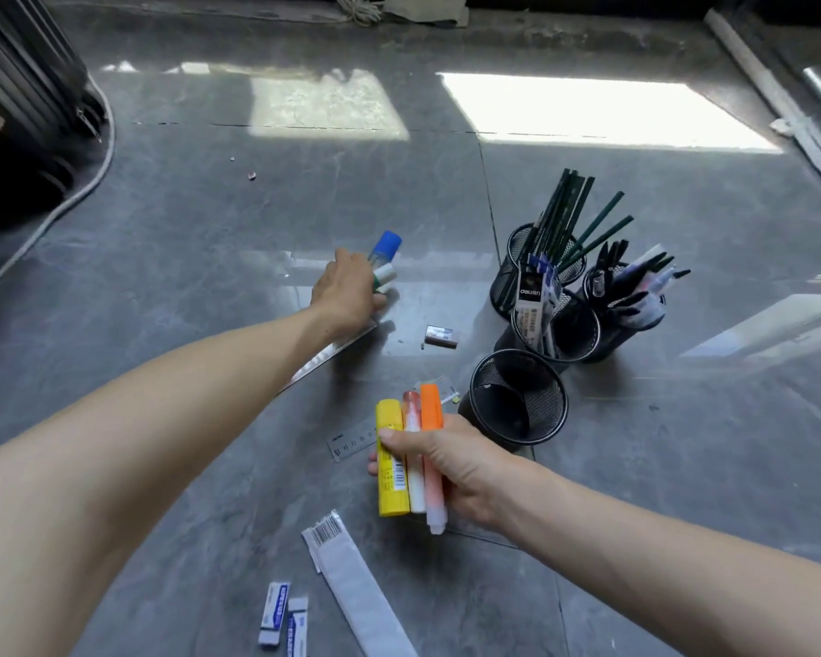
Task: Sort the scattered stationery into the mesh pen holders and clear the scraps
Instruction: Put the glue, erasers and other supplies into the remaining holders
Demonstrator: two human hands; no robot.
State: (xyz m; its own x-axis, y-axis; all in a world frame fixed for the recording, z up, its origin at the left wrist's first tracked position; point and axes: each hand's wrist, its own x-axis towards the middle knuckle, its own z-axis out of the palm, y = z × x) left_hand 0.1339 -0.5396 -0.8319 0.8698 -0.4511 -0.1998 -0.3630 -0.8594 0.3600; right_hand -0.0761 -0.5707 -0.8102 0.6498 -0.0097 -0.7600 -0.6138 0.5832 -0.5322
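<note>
My right hand [439, 467] grips a bundle of three sticks: a yellow glue stick [390, 462], a white-and-red one and an orange-capped one [431, 419]. My left hand [347, 289] is stretched out over the floor, closed on a blue-capped glue stick [386, 246] and two smaller white sticks [384, 276]. An empty black mesh holder [517, 395] stands just right of my right hand. Behind it are three more mesh holders: one with green pencils [543, 258], one with packaged items [558, 327], one with pens [629, 296].
A metal ruler [351, 441] lies under my right hand, a longer ruler [328, 355] under my left forearm. An eraser [441, 336] sits on the grey floor. Near me lie a long white wrapper [356, 580] and two eraser sleeves [283, 614]. Small scraps [251, 176] lie farther away.
</note>
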